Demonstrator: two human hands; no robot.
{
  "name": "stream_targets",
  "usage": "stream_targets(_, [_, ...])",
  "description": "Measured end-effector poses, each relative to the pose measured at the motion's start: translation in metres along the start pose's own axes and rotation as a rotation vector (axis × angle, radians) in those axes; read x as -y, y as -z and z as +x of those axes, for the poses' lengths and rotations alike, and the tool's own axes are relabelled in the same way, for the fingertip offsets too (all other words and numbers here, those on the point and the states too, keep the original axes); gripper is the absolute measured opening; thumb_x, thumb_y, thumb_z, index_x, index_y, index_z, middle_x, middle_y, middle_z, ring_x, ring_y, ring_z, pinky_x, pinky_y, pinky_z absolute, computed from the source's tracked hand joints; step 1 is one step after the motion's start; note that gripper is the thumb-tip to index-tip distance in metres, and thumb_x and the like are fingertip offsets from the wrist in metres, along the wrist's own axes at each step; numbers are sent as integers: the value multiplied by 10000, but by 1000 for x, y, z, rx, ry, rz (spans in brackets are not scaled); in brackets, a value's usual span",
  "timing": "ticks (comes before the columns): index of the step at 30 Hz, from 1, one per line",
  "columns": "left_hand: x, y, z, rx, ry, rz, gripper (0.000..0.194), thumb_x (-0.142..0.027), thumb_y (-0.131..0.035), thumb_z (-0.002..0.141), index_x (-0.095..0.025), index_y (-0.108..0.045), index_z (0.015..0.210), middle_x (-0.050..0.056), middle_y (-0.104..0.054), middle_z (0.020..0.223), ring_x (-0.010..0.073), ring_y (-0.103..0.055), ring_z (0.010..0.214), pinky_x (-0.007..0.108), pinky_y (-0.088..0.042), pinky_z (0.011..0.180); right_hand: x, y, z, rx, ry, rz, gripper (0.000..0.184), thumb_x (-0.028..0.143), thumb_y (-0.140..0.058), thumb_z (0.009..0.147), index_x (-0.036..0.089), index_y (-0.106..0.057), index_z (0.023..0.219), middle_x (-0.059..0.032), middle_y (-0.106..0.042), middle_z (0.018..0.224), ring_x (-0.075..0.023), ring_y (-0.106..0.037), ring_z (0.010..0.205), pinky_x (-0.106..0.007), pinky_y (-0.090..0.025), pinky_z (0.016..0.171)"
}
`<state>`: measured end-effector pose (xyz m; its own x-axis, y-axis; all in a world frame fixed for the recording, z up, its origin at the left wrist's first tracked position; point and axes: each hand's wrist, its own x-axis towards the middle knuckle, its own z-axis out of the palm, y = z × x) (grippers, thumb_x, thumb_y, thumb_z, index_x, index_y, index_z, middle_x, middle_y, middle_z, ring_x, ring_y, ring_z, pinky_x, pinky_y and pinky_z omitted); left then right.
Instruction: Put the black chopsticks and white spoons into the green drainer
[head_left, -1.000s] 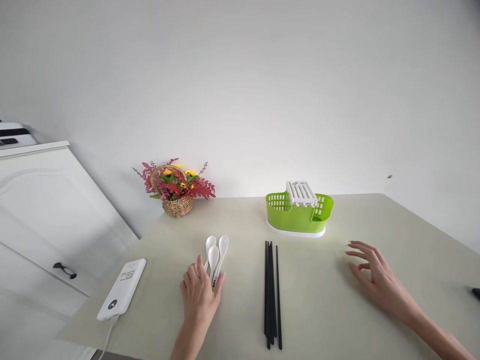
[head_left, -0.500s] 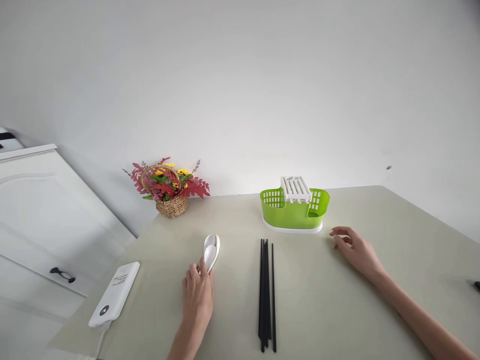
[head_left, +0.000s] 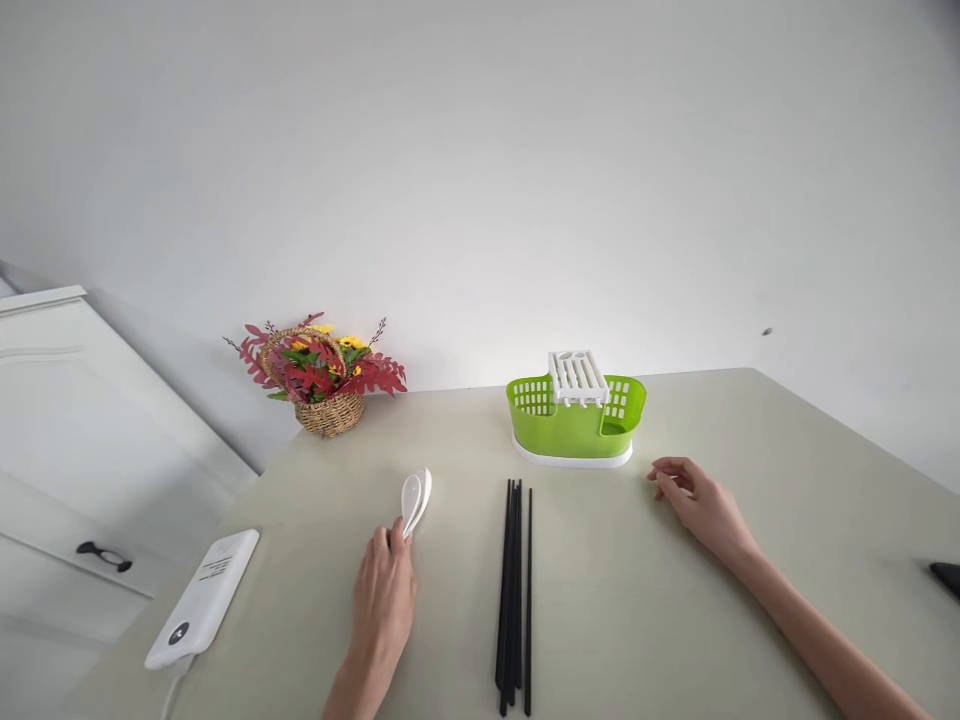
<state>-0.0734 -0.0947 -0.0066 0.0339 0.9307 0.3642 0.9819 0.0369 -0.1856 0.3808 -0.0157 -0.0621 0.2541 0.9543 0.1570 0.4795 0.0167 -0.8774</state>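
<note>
My left hand (head_left: 384, 595) is closed round the handles of the stacked white spoons (head_left: 414, 497), whose bowls stick out beyond my fingers just above the pale table (head_left: 637, 610). Right of it, several black chopsticks (head_left: 514, 590) lie in a bundle pointing away from me. My right hand (head_left: 697, 505) rests on the table with its fingers curled, holding nothing, just right of and in front of the green cutlery holder (head_left: 574, 420) with its white slotted insert (head_left: 576, 377).
A wicker basket of red and yellow flowers (head_left: 321, 375) stands at the back left against the wall. A white device with a cable (head_left: 202, 597) lies near the left table edge. A white cabinet (head_left: 82, 440) stands left of the table. A dark object (head_left: 946, 575) sits at the right edge.
My left hand gathered the three spread spoons into a stack and closed on their handles. My right hand moved from the open table toward the green holder and curled its fingers.
</note>
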Motion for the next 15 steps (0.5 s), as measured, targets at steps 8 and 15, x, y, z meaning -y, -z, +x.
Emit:
stream_targets(8, [-56,47,0,-45,-11,-383,324,-281,-233,1075,-167,-506,1208,38,-562,881,155,-608,642,243,-460,504,9,1,-3,13,4,-10,253,436,-493,874,258,-599,1017,-25,-755,1004,-184,-713,769,-338,-536,765])
stream_targets(15, [-152,64,-19,25,-191,-535,332,-222,-245,1055,-220,-518,1245,77,-622,935,190,-674,720,282,-489,561,20,3,-8,78,65,11,278,453,-502,900,244,-639,1021,-41,-755,952,-194,-688,734,-334,-535,701])
